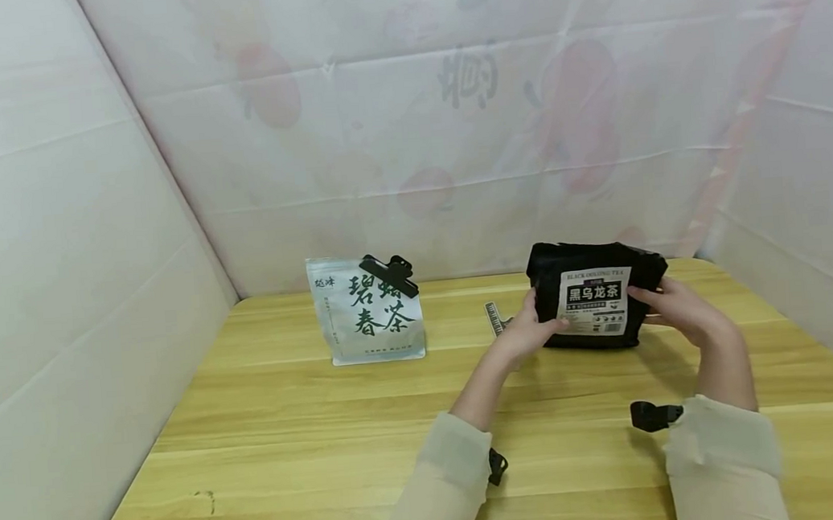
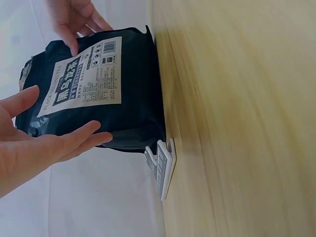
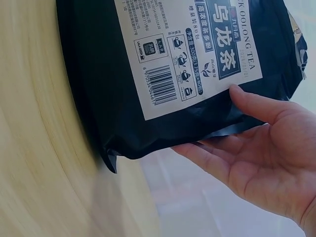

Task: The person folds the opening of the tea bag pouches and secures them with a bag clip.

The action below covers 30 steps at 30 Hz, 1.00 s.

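Note:
A black tea bag [image 1: 593,296] with a white label stands upright on the wooden table [image 1: 290,430], right of centre. My left hand [image 1: 540,324] lies against its left side with the fingers straight. My right hand [image 1: 644,296] lies against its right side, fingers straight and the thumb on the label's edge. In the left wrist view, the left hand [image 2: 64,143] touches the black bag [image 2: 128,89] near its base. In the right wrist view, the right hand [image 3: 247,143] cups the black bag [image 3: 98,74] along its edge.
A white tea bag with green lettering [image 1: 367,320] stands left of centre, its top closed by a black clip [image 1: 388,274]. A white clip [image 1: 495,319] lies on the table just left of the black bag, also shown as the white clip [image 2: 163,168]. Pale sheeted walls enclose three sides.

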Tool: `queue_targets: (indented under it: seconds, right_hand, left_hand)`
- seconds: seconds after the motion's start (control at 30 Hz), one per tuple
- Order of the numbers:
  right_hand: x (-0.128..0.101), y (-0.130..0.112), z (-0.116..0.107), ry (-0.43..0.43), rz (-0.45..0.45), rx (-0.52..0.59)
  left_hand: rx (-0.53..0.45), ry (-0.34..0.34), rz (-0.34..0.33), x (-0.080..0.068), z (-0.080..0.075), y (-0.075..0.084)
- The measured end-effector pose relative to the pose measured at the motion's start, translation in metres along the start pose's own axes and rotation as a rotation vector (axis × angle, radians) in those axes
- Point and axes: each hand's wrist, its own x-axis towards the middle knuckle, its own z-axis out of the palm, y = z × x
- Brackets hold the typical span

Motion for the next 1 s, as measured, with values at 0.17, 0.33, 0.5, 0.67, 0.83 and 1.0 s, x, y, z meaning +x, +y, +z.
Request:
queue_targets:
  seconds: [0.17, 0.33, 0.5, 0.67, 0.83, 1.0]
  right_hand:
    - [0.004, -0.001, 0.004, -0.007, -0.018, 0.003]
    - [0.007, -0.005, 0.009, -0.02, -0.01, -0.001]
    - [0.011, -0.008, 0.014, -0.034, -0.001, -0.006]
    - [0.014, -0.009, 0.017, -0.038, -0.01, 0.011]
    - [0.016, -0.011, 0.02, -0.032, -0.019, 0.019]
    - [0.019, -0.013, 0.025, -0.034, -0.018, 0.023]
  left_hand:
    - [-0.011, 0.007, 0.0, -0.001, -0.005, -0.001]
    - [-0.042, -0.007, -0.003, -0.005, -0.011, -0.001]
    - [-0.053, 0.001, -0.011, -0.008, -0.016, -0.003]
    - [-0.033, 0.034, -0.001, -0.009, -0.02, -0.003]
    - [0.029, 0.051, 0.003, -0.008, -0.026, -0.005]
    - [0.038, 0.058, 0.024, -0.006, -0.032, -0.007]
